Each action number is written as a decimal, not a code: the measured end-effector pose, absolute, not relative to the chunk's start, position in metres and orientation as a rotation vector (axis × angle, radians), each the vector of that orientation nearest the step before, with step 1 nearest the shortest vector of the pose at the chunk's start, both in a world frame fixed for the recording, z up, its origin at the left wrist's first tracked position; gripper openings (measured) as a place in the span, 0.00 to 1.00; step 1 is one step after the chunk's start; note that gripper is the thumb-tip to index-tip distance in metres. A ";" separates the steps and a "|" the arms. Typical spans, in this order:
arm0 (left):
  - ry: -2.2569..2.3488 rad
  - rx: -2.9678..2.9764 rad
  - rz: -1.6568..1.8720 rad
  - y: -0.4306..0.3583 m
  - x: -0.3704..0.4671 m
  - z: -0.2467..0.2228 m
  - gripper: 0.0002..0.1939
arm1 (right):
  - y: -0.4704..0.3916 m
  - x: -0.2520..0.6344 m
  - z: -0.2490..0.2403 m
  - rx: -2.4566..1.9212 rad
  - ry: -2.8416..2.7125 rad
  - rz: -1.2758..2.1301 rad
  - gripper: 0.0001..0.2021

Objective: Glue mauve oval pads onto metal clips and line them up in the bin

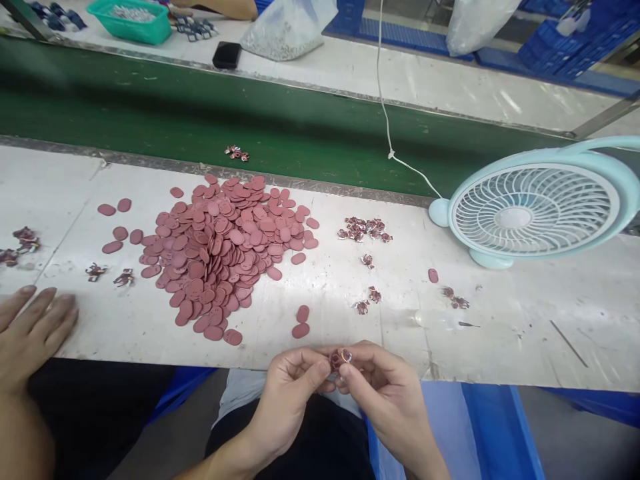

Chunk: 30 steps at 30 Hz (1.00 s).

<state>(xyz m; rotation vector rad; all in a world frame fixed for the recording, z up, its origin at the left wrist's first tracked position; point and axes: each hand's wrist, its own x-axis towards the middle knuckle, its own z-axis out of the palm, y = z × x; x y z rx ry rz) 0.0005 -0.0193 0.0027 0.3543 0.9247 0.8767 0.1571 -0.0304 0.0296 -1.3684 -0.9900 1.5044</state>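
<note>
At the table's front edge, my left hand (pixel 295 393) and my right hand (pixel 383 393) meet, fingertips pinched together. Between them is a small brownish-red figure-like piece (pixel 336 360) with a shiny white and yellowish part; its exact kind is too small to make out. Two flat reddish oval discs (pixel 301 323) lie just beyond my left hand. Farther back and left is a large heap of the same oval discs (pixel 220 247), some with tiny holes. Several small brownish-red pieces (pixel 363 229) like the held one sit in a cluster beyond my right hand.
A light-blue fan (pixel 535 210) stands at the right, its white cord (pixel 387 127) running up and away. A co-worker's hand (pixel 37 323) rests at the left. Behind lies a green belt (pixel 165 127); past it are a green basket (pixel 133 23) and a plastic bag (pixel 287 30).
</note>
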 end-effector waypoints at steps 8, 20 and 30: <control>0.974 0.446 0.883 -0.028 0.004 -0.011 0.10 | -0.035 0.158 0.014 -1.312 -0.858 1.539 0.06; 1.399 1.916 0.978 0.008 -0.055 -0.033 0.11 | -0.136 0.252 -0.057 -1.647 -0.357 1.059 0.10; 0.765 2.201 0.548 -0.027 -0.038 -0.029 0.18 | -0.138 0.210 -0.061 -1.549 -0.370 1.200 0.12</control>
